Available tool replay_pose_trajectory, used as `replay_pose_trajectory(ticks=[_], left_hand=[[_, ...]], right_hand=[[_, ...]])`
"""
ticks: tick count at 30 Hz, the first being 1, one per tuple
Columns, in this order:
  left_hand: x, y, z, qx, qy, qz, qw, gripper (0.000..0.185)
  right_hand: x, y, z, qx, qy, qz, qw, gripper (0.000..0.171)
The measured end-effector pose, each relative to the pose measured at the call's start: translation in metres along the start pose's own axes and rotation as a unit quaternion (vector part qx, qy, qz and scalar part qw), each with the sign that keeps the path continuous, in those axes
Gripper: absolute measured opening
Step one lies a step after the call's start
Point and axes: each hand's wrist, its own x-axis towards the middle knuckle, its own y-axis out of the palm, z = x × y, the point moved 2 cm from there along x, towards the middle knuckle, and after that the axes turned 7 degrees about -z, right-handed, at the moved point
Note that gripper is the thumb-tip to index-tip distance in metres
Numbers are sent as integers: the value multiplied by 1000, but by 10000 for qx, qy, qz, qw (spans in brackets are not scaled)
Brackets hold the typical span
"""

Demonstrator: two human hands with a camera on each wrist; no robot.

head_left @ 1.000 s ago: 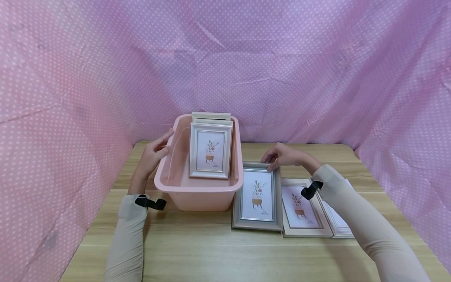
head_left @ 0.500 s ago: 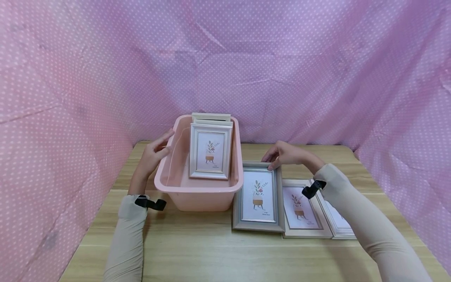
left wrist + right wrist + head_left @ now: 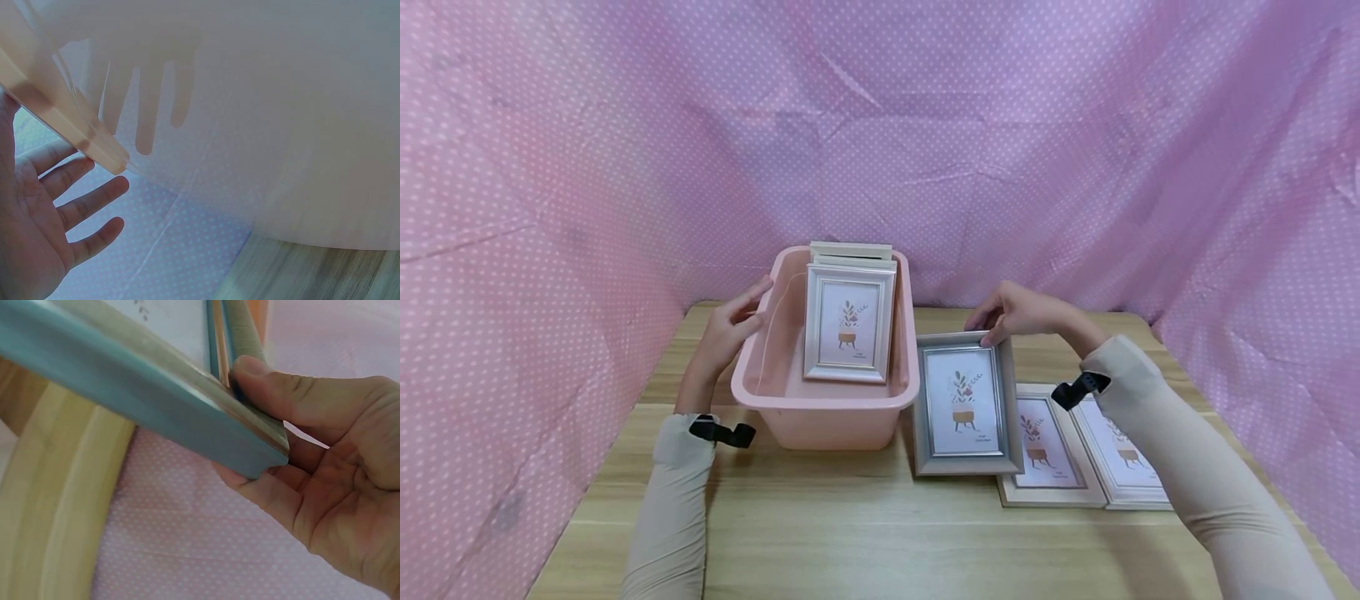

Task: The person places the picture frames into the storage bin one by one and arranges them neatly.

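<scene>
Beside tub, grey frame, plant print

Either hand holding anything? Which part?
Right hand pinches the grey frame at its top right corner. Left hand rests open against the pink bin, gripping nothing.

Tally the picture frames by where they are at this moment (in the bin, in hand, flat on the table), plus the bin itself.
Frames standing in the pink bin: 2 in view, a silver one in front and a cream one behind.
Grey frame gripped by the right hand: 1
Frames flat on the table: 2, and
Bins: 1
Total: 5 frames, 1 bin
</scene>
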Motion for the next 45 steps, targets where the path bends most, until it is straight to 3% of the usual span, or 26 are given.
replay_pose_trajectory(ticks=[14, 23, 34, 45], left_hand=[[-1, 0, -1, 72, -13, 0, 10000, 48], [-1, 0, 1, 27, -107, 15, 9999, 48], [-2, -1, 0, 205, -158, 47, 9997, 49], [-2, -1, -2, 218, -102, 42, 9997, 49]], right_hand=[[-12, -36, 27, -525, -293, -620, 9963, 24], [-15, -58, 40, -532, -93, -1225, 9910, 25], [-20, -85, 62, -914, 66, -2129, 9728, 25], [-19, -102, 79, -783, -252, -2874, 9543, 23]])
